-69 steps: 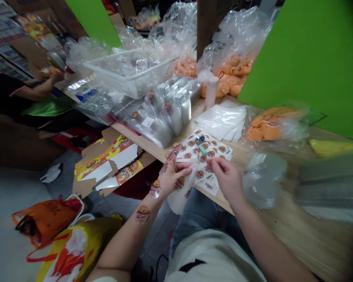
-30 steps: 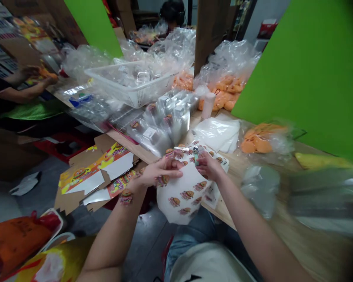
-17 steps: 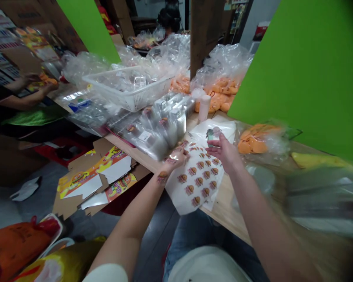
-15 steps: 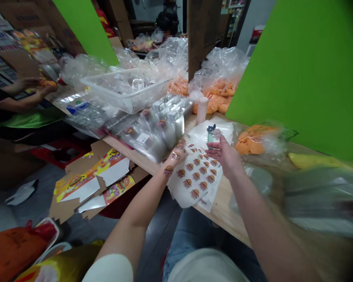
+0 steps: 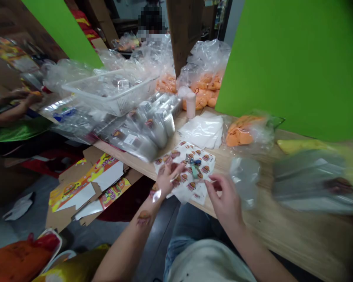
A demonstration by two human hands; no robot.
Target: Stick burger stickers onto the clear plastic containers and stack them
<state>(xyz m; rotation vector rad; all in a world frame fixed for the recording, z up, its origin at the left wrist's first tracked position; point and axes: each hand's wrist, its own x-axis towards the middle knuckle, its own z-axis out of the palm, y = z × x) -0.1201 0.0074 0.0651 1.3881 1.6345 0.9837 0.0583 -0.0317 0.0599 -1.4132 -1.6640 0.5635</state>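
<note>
The left hand (image 5: 170, 179) is open with its fingers spread, its fingertips over the lower left corner of a white sticker sheet (image 5: 184, 172) printed with rows of cartoon burger labels. The right hand (image 5: 223, 194) hovers at the sheet's lower right edge, fingers curled and thumb pinched against forefinger; whether anything small sits in that pinch is too hard to tell. The sheet lies on a pale wooden table (image 5: 294, 223) at the person's twelve o'clock, with a small teal and blue charm (image 5: 194, 168) lying on it. Burger stickers (image 5: 144, 217) dot the left forearm. At the sheet's two o'clock lies a clear plastic bag (image 5: 244, 182), and at its twelve o'clock a stack of white flat bags (image 5: 201, 131). Beyond those stand a pale bottle (image 5: 190, 105) and a bag of orange pieces (image 5: 243, 132). At ten o'clock sit packed clear containers (image 5: 147, 131) and a white plastic basket (image 5: 111, 96). A co-worker's hands (image 5: 20, 102) work at nine o'clock.
</note>
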